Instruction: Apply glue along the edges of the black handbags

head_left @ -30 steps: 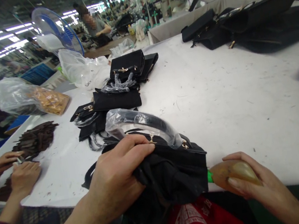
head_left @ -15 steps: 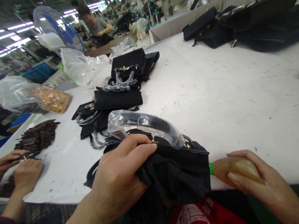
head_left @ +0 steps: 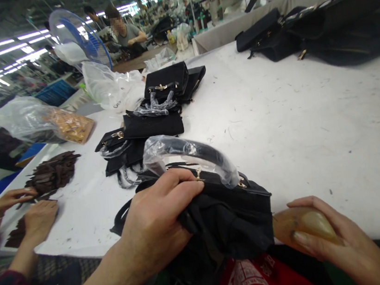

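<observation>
A black handbag (head_left: 235,220) with gold fittings is tilted toward me at the table's front edge. Its handle (head_left: 191,149) is wrapped in clear plastic and arches above the top. My left hand (head_left: 163,206) pinches the bag's upper edge beside a gold clasp (head_left: 199,175), with dark lining bunched below the fingers. My right hand (head_left: 323,227) is closed around the bulbous amber handle of a tool (head_left: 300,223), at the bag's right side. The working end of this tool is hidden by the bag.
More black handbags (head_left: 154,121) lie beyond my left hand, others (head_left: 319,32) at the far right. Dark brown strips (head_left: 55,172) are piled at left near a co-worker's hands (head_left: 41,218). Plastic bags (head_left: 112,85) and a blue fan (head_left: 80,40) stand behind.
The amber handle has come up against the bag's side, and its green front band is now out of sight. My left hand keeps its pinch. The whole view has shifted slightly.
</observation>
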Motion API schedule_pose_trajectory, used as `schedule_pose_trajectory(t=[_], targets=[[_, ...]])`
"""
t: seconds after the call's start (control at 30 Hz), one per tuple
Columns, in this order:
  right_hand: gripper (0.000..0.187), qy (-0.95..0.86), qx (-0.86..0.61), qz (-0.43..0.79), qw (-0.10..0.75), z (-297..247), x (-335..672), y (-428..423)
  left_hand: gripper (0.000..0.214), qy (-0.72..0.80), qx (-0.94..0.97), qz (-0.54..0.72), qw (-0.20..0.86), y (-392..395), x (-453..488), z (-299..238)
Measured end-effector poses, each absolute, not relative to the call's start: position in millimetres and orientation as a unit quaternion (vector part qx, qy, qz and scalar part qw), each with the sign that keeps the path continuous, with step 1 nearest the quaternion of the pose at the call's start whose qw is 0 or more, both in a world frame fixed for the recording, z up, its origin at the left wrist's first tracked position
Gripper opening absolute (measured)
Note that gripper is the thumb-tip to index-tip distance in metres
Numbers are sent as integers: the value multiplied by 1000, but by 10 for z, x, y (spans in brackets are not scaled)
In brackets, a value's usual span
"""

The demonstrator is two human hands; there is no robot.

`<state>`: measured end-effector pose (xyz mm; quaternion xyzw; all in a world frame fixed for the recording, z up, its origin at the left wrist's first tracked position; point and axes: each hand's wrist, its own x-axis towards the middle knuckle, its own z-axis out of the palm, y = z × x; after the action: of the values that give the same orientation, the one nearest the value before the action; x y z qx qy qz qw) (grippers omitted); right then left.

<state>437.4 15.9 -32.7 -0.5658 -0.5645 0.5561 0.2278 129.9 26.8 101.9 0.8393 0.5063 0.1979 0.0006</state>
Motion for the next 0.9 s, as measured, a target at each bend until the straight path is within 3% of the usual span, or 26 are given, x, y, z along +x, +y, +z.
schedule_pose_trajectory(t=[0.43,0.6,0.77,0.9], targets=[[48,-571,-604,510,222,-272,4325,182,26,499,842,204,9,267,1304,1011],[49,-492,-626,553,245,-123,4244,93,25,503,841,201,-2,257,1299,1010],[58,-461,-570,649,201,-196,4343,27,25,505,840,201,3,262,1302,1010],[55,-503,-592,595,205,-274,4419,-14,24,509,837,203,7,271,1310,1001]])
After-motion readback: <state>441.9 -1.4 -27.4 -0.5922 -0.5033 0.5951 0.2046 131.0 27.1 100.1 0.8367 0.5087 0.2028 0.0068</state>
